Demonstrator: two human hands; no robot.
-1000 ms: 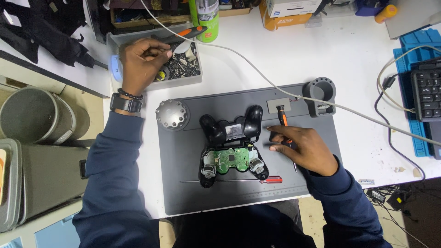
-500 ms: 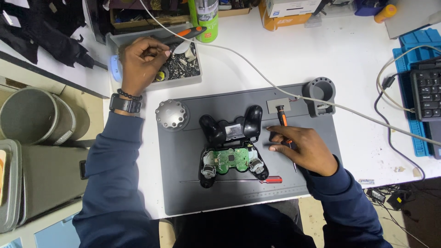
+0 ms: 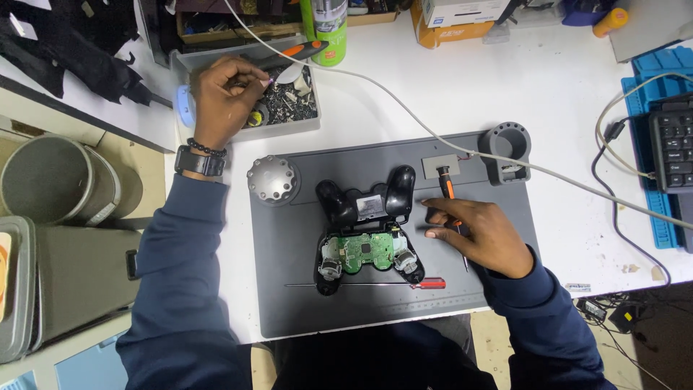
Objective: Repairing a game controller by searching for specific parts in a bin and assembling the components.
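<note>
An opened black game controller (image 3: 364, 227) lies on the grey work mat (image 3: 303, 303), its green circuit board exposed. My right hand (image 3: 480, 235) rests on the mat just right of it, fingers on an orange-and-black screwdriver (image 3: 447, 189). My left hand (image 3: 224, 97) reaches into a grey parts tray (image 3: 303, 119) at the back left, fingertips pinched on something small that I cannot make out. A thin red-handled screwdriver (image 3: 426, 284) lies on the mat below the controller.
A round silver knobbed disc (image 3: 273, 180) and a grey cup-shaped holder (image 3: 507, 148) sit on the mat. A white cable (image 3: 404, 108) crosses the desk. A green can (image 3: 328, 25), a keyboard (image 3: 671, 152), a blue mat (image 3: 660, 68), and a bin (image 3: 43, 177) at left.
</note>
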